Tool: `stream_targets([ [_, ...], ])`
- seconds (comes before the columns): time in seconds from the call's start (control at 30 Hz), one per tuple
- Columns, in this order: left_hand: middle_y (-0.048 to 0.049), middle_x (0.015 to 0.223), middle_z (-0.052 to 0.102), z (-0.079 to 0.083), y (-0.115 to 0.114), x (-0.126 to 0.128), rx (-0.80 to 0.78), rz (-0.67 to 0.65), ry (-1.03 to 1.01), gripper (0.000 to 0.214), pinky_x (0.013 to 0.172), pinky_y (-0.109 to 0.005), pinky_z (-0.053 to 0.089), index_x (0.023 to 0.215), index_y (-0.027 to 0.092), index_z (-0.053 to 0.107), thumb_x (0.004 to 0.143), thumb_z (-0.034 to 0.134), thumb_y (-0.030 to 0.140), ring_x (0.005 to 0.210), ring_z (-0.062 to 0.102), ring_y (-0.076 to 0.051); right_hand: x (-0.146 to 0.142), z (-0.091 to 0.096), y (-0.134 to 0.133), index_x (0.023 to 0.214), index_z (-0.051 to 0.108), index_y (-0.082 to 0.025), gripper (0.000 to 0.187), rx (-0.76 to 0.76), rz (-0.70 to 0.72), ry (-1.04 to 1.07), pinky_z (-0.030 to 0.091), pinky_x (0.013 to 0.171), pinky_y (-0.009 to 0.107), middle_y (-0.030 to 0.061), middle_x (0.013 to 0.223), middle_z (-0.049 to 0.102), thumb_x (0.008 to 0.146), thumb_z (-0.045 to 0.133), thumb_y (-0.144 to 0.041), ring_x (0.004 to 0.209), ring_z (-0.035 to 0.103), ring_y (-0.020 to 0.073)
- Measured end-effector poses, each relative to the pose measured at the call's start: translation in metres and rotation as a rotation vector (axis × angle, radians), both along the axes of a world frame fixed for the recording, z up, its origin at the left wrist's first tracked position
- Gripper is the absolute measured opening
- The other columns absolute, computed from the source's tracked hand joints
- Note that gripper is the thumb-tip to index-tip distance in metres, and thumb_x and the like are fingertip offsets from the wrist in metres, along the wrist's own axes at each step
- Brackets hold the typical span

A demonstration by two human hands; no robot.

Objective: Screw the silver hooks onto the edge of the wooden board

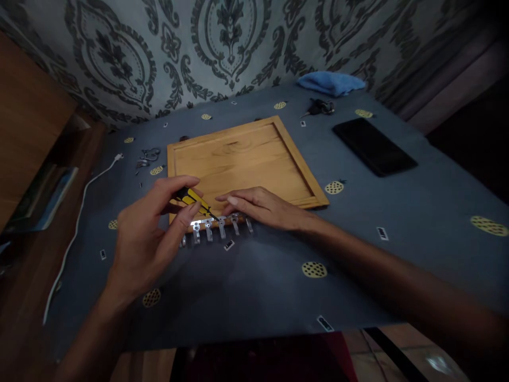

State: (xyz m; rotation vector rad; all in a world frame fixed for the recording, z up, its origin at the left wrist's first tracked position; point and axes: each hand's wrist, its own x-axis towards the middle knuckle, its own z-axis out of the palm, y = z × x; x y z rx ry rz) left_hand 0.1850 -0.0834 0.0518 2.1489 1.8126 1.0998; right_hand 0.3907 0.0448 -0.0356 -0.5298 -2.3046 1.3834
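I have the yellow-black screwdriver (192, 198) pinched in the left hand (141, 228); its slanted shaft could slip off the hook rail (221, 226) and jab the right hand (264, 208), whose grip I can't tell. Shiny, curved metal hooks line the grained wooden panel's (242, 164) near edge.

A table (449, 228) is covered with a dark blue-grey cloth (262, 297) printed with yellow pineapples (314, 269). A rectangular, light-brown wooden panel (242, 159) with a raised border is laid flat near the middle. To its left, small silvery metal pieces (150, 154) are scattered, and a thin white cable (85, 199) is stretched along the table's left side. On the right, a flat, black rectangular device (374, 144) is placed; beyond it, a small dark object (319, 107), too dim to be identified, is seen near a crumpled light-blue fabric (332, 83).
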Motion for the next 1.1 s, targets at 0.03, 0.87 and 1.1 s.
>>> stream_targets([
  [0.03,0.0010,0.114,0.076,-0.0012,0.0007,0.0002,0.002,-0.003,0.008,0.023,0.073,-0.026,0.063,0.122,0.030,0.067,0.100,0.064,0.028,0.087,0.077,-0.015,0.0000,-0.0006,-0.0001,0.102,0.077,-0.017,0.060,-0.008,-0.002,0.002,0.054,0.093,0.036,0.0098,0.105,0.080,0.109,0.037,-0.062,0.101,0.073,0.0228],
  [0.87,-0.0007,0.113,0.078,-0.0099,0.0058,0.0047,0.035,-0.036,0.141,0.022,0.076,-0.026,0.062,0.122,0.026,0.064,0.100,0.062,0.026,0.081,0.076,-0.014,0.0022,0.0010,0.0025,0.106,0.079,-0.020,0.055,-0.006,0.070,-0.003,0.051,0.105,0.037,0.0096,0.125,0.076,0.110,0.038,-0.057,0.117,0.070,0.0224],
  [1.1,-0.0001,0.108,0.077,-0.0068,0.0088,0.0063,0.028,-0.096,0.127,0.018,0.074,-0.024,0.062,0.119,0.025,0.063,0.101,0.062,0.025,0.080,0.075,-0.013,0.0010,-0.0038,0.0023,0.129,0.073,-0.015,0.045,0.008,0.122,0.021,0.054,0.094,0.036,0.0117,0.118,0.077,0.105,0.056,-0.049,0.108,0.071,0.0232],
])
